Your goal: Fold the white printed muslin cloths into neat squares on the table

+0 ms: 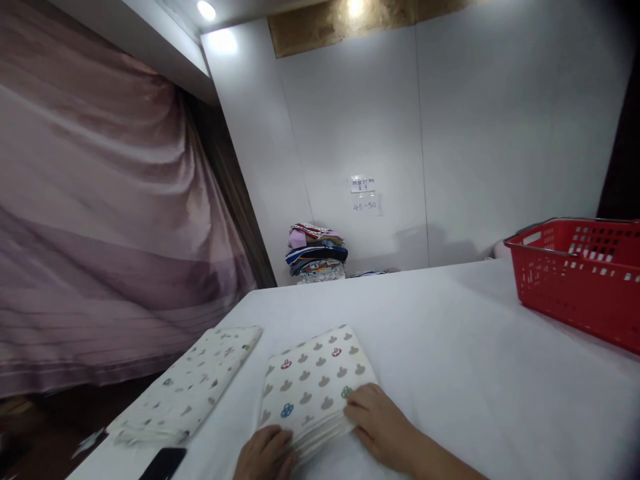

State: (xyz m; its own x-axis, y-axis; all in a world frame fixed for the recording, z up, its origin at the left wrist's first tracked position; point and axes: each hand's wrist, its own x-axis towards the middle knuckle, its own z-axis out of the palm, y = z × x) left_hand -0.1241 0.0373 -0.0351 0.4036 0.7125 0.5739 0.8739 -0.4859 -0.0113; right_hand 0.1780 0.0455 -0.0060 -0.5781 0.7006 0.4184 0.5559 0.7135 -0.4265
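A folded white cloth point(320, 373) with grey, red, blue and green mushroom-like prints lies on the white table point(430, 373) in front of me. My left hand point(265, 453) is closed on its near left corner, with the thumb hidden partly by the layers. At the near right corner, my right hand point(377, 423) grips the edge with curled fingers. Several stacked layers show along the near edge between both hands. To the left lies a second folded white cloth point(200, 377) with small scattered prints, apart from both hands.
A red plastic basket point(575, 287) stands at the right of the table. A dark flat object point(165, 461) lies near the front left edge. Beyond the far edge is a stack of folded textiles point(317, 253) by the wall. A pink curtain point(110, 200) hangs at left.
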